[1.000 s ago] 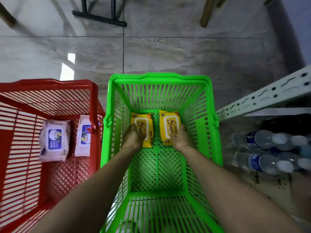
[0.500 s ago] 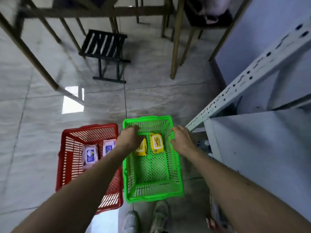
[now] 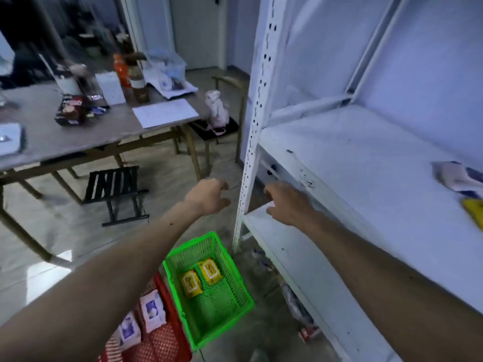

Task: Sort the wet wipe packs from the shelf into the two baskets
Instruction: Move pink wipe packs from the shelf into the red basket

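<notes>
My left hand (image 3: 207,195) and my right hand (image 3: 286,202) are raised in front of the white shelf (image 3: 366,158), both empty with loosely bent fingers. On the shelf at the far right lie a white-and-blue wipe pack (image 3: 456,175) and a yellow wipe pack (image 3: 474,211), cut by the frame edge. On the floor below, the green basket (image 3: 235,307) holds two yellow packs (image 3: 200,278). The red basket (image 3: 162,343) beside it holds two white packs (image 3: 151,308).
A grey table (image 3: 65,137) with bottles, papers and snacks stands at left, with a black folding stool (image 3: 115,189) under it. A chair (image 3: 222,121) stands near the shelf's perforated upright (image 3: 254,126). Bottles lie under the lowest shelf.
Both hands let go of the yellow packs in the green basket and rose to shelf height. My view swung up from the baskets to the shelf and table.
</notes>
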A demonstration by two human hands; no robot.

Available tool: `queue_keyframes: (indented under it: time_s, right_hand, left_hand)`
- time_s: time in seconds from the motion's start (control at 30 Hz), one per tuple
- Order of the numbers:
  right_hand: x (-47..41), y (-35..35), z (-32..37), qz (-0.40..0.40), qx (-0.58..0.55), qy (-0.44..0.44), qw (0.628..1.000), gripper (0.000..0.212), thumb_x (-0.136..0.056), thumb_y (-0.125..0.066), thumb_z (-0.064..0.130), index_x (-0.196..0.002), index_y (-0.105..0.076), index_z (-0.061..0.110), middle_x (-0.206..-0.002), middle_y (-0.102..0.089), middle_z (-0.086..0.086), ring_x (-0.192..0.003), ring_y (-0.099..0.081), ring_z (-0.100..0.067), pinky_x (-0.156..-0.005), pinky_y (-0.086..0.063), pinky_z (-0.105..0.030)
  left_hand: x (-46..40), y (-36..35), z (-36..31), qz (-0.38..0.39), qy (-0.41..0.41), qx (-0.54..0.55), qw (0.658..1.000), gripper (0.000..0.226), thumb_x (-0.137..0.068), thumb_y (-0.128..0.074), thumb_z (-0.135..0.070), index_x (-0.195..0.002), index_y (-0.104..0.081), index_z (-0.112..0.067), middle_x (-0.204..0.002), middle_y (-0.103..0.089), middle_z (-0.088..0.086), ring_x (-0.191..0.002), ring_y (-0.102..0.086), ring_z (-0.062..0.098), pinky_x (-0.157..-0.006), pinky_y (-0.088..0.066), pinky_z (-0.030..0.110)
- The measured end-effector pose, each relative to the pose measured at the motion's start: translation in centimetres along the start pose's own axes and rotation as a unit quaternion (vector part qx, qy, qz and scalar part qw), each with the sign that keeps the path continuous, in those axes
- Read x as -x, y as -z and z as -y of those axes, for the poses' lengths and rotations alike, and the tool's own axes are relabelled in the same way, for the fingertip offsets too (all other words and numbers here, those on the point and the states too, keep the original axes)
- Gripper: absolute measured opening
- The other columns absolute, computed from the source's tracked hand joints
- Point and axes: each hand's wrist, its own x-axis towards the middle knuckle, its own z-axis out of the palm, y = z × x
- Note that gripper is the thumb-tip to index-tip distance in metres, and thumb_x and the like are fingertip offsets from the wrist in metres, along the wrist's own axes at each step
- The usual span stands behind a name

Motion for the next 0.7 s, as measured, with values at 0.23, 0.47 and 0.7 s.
queue_keyframes:
  time_s: [0.23,0.47,0.7]
  right_hand:
    - [11.3,10.2,-6.7,-0.074,0.027,-0.099,0.992,0.042,-0.087,-0.063,0.029,-0.127,-0.052,0.018,-0.127,-0.053,-0.004,-0.120,-0.052,-0.025,-0.079,-0.041,-0.032]
    - [24.3,15.2,-16.5,-0.086,0.064,-0.223,0.969,0.043,-0.090,-0.060,0.027,-0.131,-0.048,0.018,-0.134,-0.048,-0.006,-0.127,-0.045,-0.024,-0.092,-0.045,-0.038]
    - [34.9,17.3,-25.2,-0.057,0.106,-0.316,0.941,0.043,-0.091,-0.059,0.028,-0.132,-0.049,0.018,-0.137,-0.047,-0.007,-0.129,-0.044,-0.026,-0.087,-0.046,-0.041]
  left_hand:
    - [3.3,5.2,-15.2,0.011,-0.161,-0.033,0.986,0.042,-0.088,-0.064,-0.028,-0.124,-0.058,-0.007,-0.128,-0.059,0.010,-0.117,-0.055,0.027,-0.095,-0.043,0.032]
    - [5.4,3.4,-31.0,0.033,-0.283,-0.007,0.958,0.043,-0.089,-0.066,-0.033,-0.125,-0.058,-0.011,-0.129,-0.059,0.005,-0.118,-0.054,0.022,-0.097,-0.039,0.028]
    - [7.3,-2.2,-44.4,0.055,-0.349,0.023,0.935,0.040,-0.086,-0.070,-0.026,-0.121,-0.061,-0.009,-0.127,-0.061,0.006,-0.117,-0.055,0.022,-0.096,-0.039,0.026]
